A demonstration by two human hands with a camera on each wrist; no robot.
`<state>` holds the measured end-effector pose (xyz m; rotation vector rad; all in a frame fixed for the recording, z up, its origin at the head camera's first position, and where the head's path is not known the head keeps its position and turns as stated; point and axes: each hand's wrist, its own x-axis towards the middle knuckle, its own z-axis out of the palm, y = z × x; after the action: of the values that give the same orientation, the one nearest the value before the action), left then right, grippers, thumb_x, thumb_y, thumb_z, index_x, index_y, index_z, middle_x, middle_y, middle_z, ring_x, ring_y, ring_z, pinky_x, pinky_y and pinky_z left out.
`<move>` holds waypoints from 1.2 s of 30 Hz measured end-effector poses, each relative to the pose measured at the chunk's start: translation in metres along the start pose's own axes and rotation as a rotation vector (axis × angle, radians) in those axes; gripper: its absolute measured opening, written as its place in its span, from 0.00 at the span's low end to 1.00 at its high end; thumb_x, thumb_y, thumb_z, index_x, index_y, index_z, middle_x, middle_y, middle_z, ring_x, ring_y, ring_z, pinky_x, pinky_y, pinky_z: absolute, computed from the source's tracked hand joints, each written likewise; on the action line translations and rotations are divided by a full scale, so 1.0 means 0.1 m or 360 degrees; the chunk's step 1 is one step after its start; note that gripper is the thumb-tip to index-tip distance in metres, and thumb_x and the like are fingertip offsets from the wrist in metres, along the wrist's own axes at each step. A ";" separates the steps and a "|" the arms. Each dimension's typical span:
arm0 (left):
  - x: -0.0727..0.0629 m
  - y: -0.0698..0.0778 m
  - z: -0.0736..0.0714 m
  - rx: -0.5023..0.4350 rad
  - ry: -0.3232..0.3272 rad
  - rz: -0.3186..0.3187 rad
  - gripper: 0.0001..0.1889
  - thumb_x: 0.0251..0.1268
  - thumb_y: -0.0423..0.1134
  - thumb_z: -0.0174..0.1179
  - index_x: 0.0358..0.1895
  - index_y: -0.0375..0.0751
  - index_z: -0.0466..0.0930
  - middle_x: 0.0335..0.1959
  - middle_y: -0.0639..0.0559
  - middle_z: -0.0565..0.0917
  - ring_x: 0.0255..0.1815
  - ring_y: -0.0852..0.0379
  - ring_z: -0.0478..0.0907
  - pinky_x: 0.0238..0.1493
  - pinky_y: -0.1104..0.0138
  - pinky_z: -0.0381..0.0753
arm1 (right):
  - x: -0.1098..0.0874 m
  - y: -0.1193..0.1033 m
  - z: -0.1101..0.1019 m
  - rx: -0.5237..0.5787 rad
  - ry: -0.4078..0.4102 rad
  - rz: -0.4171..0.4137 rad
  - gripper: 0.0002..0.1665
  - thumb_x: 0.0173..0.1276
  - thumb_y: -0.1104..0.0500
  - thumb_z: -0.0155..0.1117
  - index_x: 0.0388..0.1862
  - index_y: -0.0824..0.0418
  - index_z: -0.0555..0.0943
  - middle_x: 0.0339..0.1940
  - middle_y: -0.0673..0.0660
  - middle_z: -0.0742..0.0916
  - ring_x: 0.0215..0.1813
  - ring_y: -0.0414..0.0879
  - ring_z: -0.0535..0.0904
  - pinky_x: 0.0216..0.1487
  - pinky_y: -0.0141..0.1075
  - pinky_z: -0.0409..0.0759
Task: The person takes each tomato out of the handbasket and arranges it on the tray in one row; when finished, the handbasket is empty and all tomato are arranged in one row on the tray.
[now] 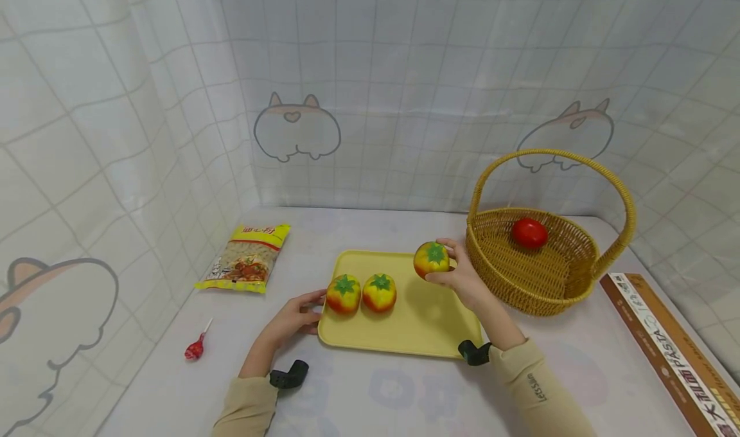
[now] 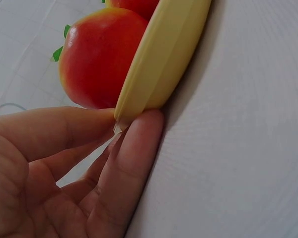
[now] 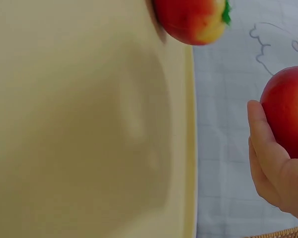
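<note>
My right hand (image 1: 464, 276) holds a red-and-yellow fruit with a green star-shaped leafy top (image 1: 431, 260) above the right part of the yellow tray (image 1: 428, 321). In the right wrist view the fingers (image 3: 266, 141) lie along the side of this fruit (image 3: 290, 111), raised over the tray surface. On the tray's left half sit two matching fruits, a left one (image 1: 343, 295) and a right one (image 1: 379, 294), side by side. My left hand (image 1: 295, 320) pinches the tray's left edge between thumb and fingers, close beside the left fruit (image 2: 102, 57).
A wicker basket (image 1: 503, 283) with a tall handle stands at the right, a red tomato-like fruit (image 1: 529, 232) inside. To its right lies a long pasta box (image 1: 665, 353). At the left are a yellow-ended food bag (image 1: 245, 260) and a red lollipop (image 1: 195, 348). Curtains enclose the table.
</note>
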<state>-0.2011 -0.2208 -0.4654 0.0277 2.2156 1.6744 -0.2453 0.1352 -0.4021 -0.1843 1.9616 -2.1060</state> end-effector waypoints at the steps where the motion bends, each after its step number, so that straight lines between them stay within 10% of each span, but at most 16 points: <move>1: 0.00 0.01 0.00 -0.0001 0.0001 -0.0003 0.30 0.61 0.30 0.54 0.68 0.36 0.59 0.62 0.32 0.64 0.36 0.55 0.77 0.39 0.61 0.83 | 0.00 0.01 0.01 0.0006 0.0006 0.0014 0.47 0.53 0.76 0.61 0.68 0.58 0.51 0.65 0.64 0.55 0.58 0.59 0.65 0.44 0.31 0.78; 22: 0.01 -0.03 -0.01 -0.0007 -0.0017 0.0025 0.31 0.60 0.30 0.55 0.68 0.34 0.59 0.61 0.32 0.65 0.37 0.55 0.77 0.38 0.60 0.83 | -0.07 0.14 0.13 -0.0202 -0.0039 0.0153 0.43 0.54 0.67 0.66 0.67 0.60 0.56 0.59 0.70 0.65 0.42 0.47 0.72 0.36 0.33 0.76; 36: 0.03 -0.04 -0.02 0.0005 -0.0008 0.0011 0.30 0.61 0.30 0.55 0.68 0.35 0.59 0.61 0.32 0.65 0.37 0.55 0.77 0.39 0.61 0.83 | -0.03 0.32 0.19 -0.0389 -0.0157 0.0221 0.48 0.47 0.67 0.70 0.66 0.61 0.57 0.55 0.69 0.65 0.51 0.55 0.69 0.52 0.41 0.71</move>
<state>-0.2034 -0.2227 -0.4693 0.0401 2.2167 1.6726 -0.2340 0.1157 -0.4316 -0.1880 2.1028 -1.7366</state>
